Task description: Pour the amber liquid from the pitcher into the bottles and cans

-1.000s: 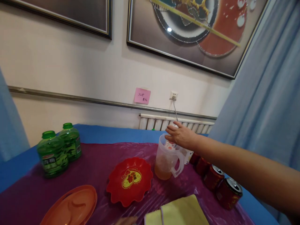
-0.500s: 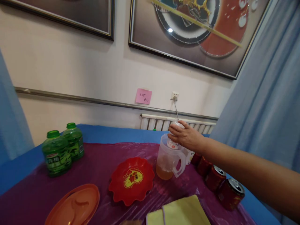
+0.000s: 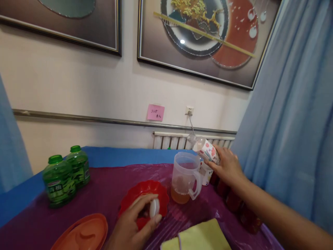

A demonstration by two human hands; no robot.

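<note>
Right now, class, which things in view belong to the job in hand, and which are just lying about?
Seemingly in use:
patterned bottle, tilted in the right hand
white cap, in the left hand
translucent pitcher, near the bottle

Apparently just lying about:
red scalloped dish
orange plastic piece
green bottles
red cans
yellow cloth

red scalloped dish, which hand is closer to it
Left. The left hand, pinching a white cap, overlaps the red scalloped dish in view; the right hand, holding a patterned bottle, is farther away, right of the pitcher.
</note>
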